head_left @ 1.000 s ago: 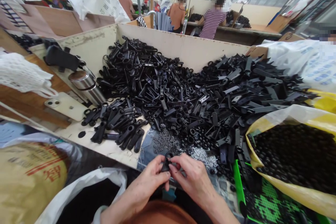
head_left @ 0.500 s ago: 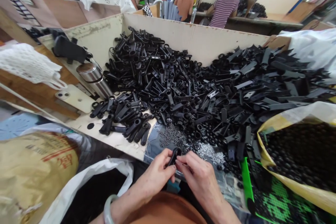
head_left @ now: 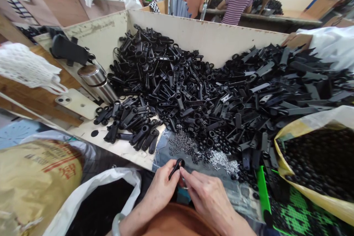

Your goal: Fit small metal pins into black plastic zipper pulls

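Note:
My left hand point(head_left: 163, 181) is closed around a black plastic part with a ring-shaped end point(head_left: 176, 168), held tilted with the ring uppermost. The fingertips of my right hand point(head_left: 208, 191) are pinched together against that ring; anything between them is too small to make out. Just beyond my hands lie small dark metal pieces point(head_left: 181, 143) and a heap of silvery pins point(head_left: 223, 161). Several assembled-looking black ring-ended parts point(head_left: 143, 134) rest on the board to the left. A large pile of black plastic parts point(head_left: 179, 81) rises behind.
A steel flask point(head_left: 98, 83) and a phone point(head_left: 77, 104) stand at left. White sack point(head_left: 135, 180) gapes at lower left. At right are a yellow sack of black beads point(head_left: 318, 158) and a green tray point(head_left: 264, 191). A pale wooden wall point(head_left: 207, 38) encloses the pile; people sit beyond it.
The black part has tilted over and moved slightly left in my left hand, its ring now showing. My right fingertips have shifted left and down against the ring. The view has shifted slightly.

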Demonstrator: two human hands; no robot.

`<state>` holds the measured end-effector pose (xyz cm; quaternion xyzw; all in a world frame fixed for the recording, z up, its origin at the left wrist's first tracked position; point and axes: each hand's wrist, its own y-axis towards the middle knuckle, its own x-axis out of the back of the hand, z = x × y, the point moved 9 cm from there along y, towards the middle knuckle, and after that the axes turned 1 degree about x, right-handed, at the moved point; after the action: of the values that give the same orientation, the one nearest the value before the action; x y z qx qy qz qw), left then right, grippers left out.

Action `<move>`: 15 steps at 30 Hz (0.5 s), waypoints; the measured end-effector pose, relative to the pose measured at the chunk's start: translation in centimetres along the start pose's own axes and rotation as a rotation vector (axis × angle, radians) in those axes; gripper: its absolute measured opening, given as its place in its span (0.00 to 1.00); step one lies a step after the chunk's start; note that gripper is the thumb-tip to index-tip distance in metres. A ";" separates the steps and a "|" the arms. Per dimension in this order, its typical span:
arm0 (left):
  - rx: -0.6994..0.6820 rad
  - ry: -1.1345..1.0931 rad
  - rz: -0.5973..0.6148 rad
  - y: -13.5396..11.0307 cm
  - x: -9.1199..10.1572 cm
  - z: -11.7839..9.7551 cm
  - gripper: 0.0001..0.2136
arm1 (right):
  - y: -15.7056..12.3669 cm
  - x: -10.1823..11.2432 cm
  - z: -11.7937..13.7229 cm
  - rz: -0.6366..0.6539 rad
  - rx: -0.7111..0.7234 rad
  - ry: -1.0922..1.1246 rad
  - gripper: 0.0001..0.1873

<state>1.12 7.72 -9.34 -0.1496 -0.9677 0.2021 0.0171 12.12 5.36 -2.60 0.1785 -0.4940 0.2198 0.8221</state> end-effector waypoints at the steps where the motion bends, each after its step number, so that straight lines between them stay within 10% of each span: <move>1: 0.003 -0.015 -0.008 0.1 0.0 0.3 0.09 | -0.1 -0.1 -0.2 0.016 -0.023 0.032 0.21; 15: 0.100 -0.114 0.002 0.1 -0.3 2.9 0.22 | -0.9 -0.7 -2.6 -0.047 -0.158 0.226 0.19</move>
<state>1.20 6.55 -12.05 -0.1378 -0.9557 0.2584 -0.0310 14.18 5.77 -4.46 0.0987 -0.4096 0.1797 0.8889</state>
